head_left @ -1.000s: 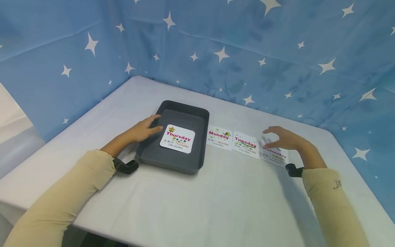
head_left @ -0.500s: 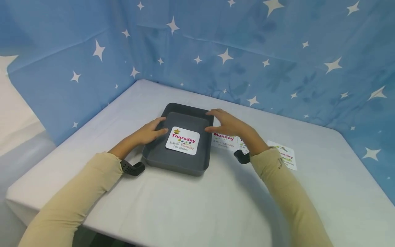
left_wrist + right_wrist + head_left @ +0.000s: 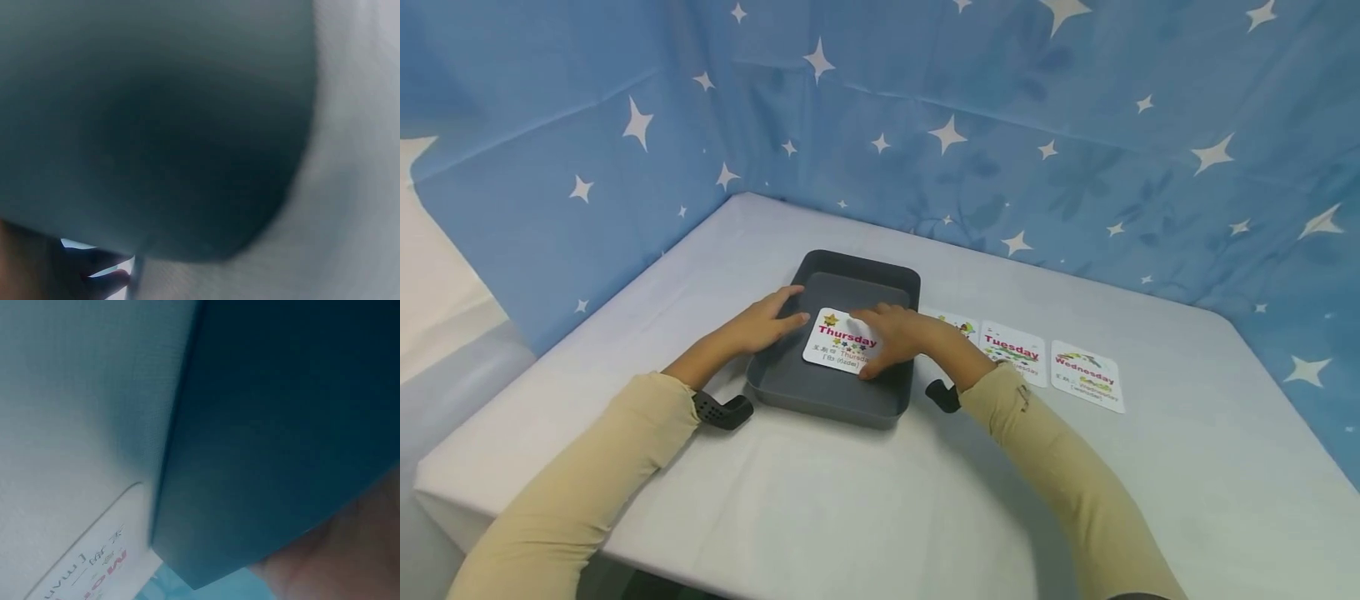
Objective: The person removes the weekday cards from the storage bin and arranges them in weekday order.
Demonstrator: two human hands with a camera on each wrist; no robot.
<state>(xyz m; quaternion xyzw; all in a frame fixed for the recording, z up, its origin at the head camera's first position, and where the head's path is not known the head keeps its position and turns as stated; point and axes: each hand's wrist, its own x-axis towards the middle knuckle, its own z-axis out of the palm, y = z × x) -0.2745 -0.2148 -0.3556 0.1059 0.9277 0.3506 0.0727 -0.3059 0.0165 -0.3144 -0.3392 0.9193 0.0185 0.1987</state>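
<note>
A white Thursday card (image 3: 835, 340) lies flat inside a dark grey tray (image 3: 827, 406). My right hand (image 3: 895, 333) reaches over the tray's right rim, its fingers and thumb spread over the card's right part. Whether the fingertips touch the card cannot be told. My left hand (image 3: 756, 325) lies over the tray's left rim, index finger and thumb extended inward. The left wrist view is mostly filled by the tray's outer wall (image 3: 156, 125); the right wrist view shows the opposite wall (image 3: 269, 437) and part of the right hand (image 3: 350, 550).
To the tray's right, a Monday card (image 3: 955, 322), a Tuesday card (image 3: 1013, 350) and a Wednesday card (image 3: 1086, 375) lie in a row on the white tablecloth (image 3: 820, 508). My right forearm partly covers Monday. A blue curtain (image 3: 880, 100) with white stars hangs behind the table.
My right hand has moved left from above the Wednesday card, past the tray's right rim, to the Thursday card. The Wednesday card is uncovered now. My left hand stays at the tray's left rim.
</note>
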